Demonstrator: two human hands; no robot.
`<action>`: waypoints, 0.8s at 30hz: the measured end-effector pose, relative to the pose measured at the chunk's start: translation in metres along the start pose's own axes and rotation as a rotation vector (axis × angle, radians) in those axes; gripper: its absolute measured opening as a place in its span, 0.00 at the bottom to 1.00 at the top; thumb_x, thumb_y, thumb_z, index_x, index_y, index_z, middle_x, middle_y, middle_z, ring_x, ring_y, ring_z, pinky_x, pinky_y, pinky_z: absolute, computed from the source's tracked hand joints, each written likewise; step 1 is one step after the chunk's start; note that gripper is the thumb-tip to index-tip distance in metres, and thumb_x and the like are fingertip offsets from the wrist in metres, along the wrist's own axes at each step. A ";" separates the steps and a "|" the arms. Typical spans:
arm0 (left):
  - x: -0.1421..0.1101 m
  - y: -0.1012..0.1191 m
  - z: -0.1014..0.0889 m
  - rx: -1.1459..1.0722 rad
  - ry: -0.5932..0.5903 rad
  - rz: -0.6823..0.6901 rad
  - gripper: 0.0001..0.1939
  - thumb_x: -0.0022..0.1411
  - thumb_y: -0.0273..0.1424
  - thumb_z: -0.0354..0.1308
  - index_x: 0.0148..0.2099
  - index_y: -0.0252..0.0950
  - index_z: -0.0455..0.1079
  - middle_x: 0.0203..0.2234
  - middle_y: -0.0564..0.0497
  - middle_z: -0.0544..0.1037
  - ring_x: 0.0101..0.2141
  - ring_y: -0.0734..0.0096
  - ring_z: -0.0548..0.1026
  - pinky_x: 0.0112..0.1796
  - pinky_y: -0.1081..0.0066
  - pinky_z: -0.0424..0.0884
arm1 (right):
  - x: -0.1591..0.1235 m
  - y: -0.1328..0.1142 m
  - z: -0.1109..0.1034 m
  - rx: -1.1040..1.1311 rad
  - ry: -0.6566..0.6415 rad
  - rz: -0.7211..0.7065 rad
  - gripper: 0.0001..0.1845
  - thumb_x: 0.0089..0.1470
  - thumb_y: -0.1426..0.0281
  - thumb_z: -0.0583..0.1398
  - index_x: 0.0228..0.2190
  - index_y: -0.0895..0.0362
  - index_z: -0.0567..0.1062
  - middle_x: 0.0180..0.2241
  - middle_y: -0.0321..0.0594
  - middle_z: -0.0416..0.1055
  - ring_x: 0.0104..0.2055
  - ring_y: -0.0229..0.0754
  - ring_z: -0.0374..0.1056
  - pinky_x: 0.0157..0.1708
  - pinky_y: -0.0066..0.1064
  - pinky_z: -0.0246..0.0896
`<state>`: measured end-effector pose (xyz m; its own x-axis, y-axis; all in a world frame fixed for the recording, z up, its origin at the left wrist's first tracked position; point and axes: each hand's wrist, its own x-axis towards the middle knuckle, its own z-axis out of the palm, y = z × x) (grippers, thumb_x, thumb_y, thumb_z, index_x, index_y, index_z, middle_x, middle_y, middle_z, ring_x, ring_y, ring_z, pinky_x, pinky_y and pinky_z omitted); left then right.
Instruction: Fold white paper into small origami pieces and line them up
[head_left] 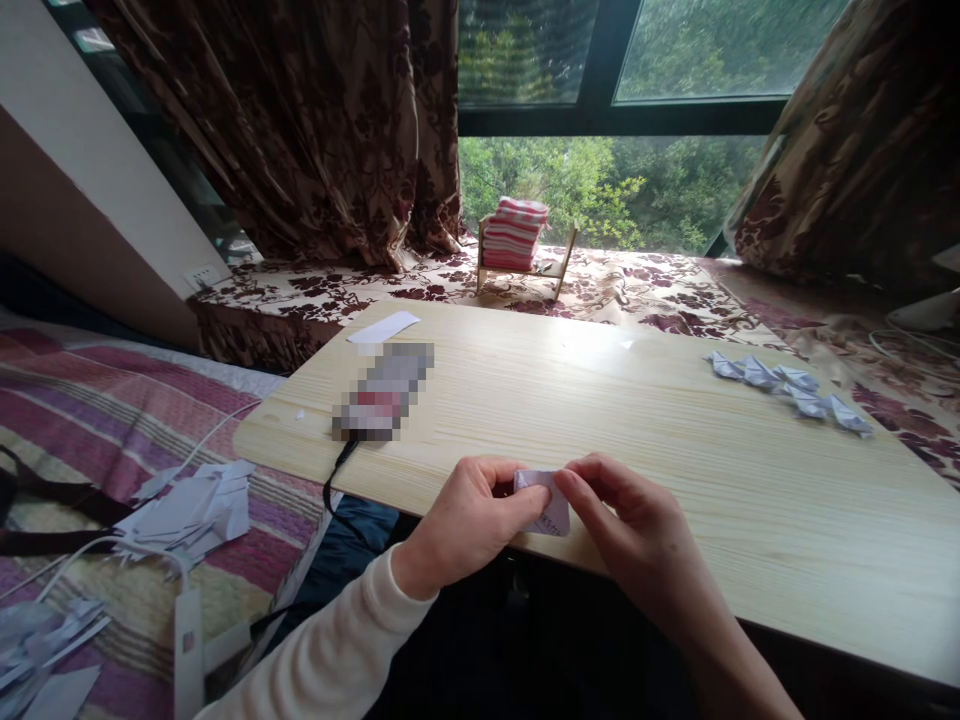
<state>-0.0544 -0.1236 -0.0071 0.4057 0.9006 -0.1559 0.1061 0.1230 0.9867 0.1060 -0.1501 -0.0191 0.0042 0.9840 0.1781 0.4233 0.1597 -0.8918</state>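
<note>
A small folded piece of white paper (553, 516) with some dark writing is held between both hands, just above the near edge of the wooden table. My left hand (480, 512) pinches it from the left, thumb lying across its front. On the other side, my right hand (626, 510) grips the paper's upper right corner between thumb and forefinger. Several folded white paper pieces (759, 373), pointed like little boats, stand in a cluster at the table's right side. The fingers behind the paper are partly hidden.
On the light wooden table (600, 400) lie a blurred-out device (386, 390) with a black cable and a white paper strip (384, 327). Loose paper pieces (191, 510) and a white power strip (189, 650) rest on the striped bed at left. A small rack with folded cloths (515, 235) stands by the window.
</note>
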 end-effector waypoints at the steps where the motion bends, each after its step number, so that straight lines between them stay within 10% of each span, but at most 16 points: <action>1: 0.000 0.000 -0.001 -0.006 -0.007 -0.002 0.12 0.55 0.33 0.57 0.26 0.29 0.70 0.21 0.52 0.69 0.26 0.75 0.65 0.28 0.74 0.61 | 0.000 0.000 0.000 0.019 -0.001 0.011 0.13 0.57 0.61 0.57 0.25 0.55 0.72 0.24 0.34 0.69 0.27 0.36 0.63 0.28 0.27 0.58; 24: -0.001 -0.004 0.002 -0.005 0.036 0.050 0.11 0.55 0.33 0.58 0.26 0.29 0.70 0.20 0.53 0.66 0.24 0.76 0.63 0.26 0.75 0.59 | 0.006 -0.007 -0.004 0.097 -0.076 -0.001 0.14 0.57 0.61 0.57 0.24 0.56 0.70 0.23 0.34 0.66 0.27 0.36 0.60 0.28 0.27 0.56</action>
<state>-0.0533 -0.1261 -0.0114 0.3775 0.9200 -0.1050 0.0817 0.0798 0.9935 0.1068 -0.1460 -0.0106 -0.0665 0.9863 0.1507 0.3339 0.1643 -0.9282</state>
